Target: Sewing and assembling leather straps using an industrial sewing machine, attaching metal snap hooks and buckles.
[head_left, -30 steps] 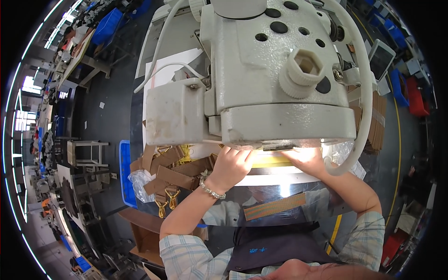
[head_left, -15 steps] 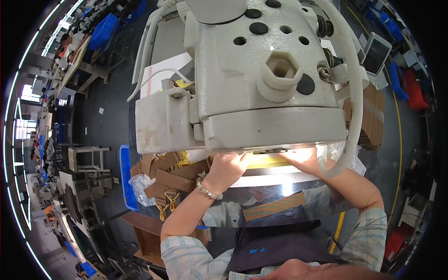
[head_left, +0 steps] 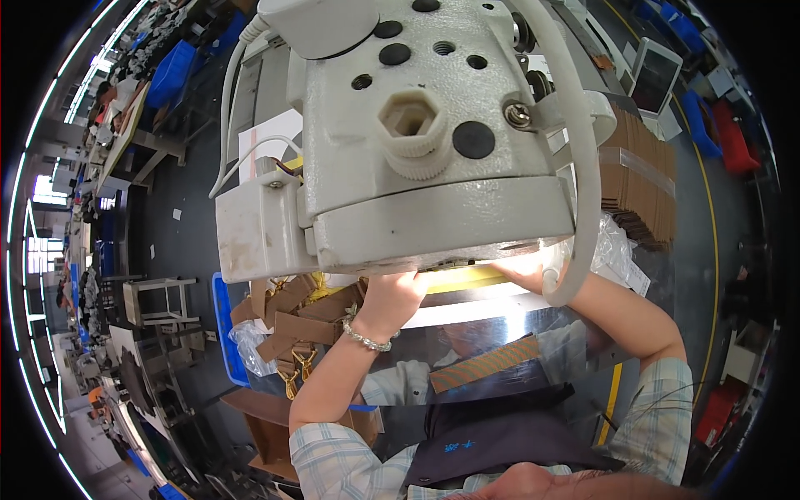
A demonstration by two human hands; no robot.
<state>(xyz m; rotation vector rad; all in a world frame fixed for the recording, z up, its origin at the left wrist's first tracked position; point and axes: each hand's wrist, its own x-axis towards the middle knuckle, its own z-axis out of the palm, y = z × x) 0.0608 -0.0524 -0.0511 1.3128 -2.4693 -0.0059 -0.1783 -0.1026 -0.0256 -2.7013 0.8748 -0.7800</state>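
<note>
left hand (head_left: 390, 298) and right hand (head_left: 527, 270) partly under machine (head_left: 442, 221), grip hidden, cannot tell; between them, back from the bench's (head_left: 417, 342) front edge, yellow strip (head_left: 468, 278), probably light, bendy, best held at ends.

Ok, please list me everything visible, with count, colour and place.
Machine head: one, whitish, top centre
Hose: one, white, machine's right
Strip: one, yellow, under machine front
Patterned band: one, multicoloured, table front
Table: one, dark glossy, centre
Straps: several, brown, table left
Clips: several, gold, among straps
Plastic wraps: two, clear, table sides
Stack: one, brown, right of machine
Screen: one, white, upper right
Blue bins: several, blue, both sides
Red bin: at least one, red, right
Box: one, brown, lower left
Far clutter: uncounted, mixed, edges
Bracelet: one, pale, left wrist
Apron: one, dark, bottom centre
Left fingers: uncounted, bare, machine front
Right fingers: uncounted, bare, machine front
</note>
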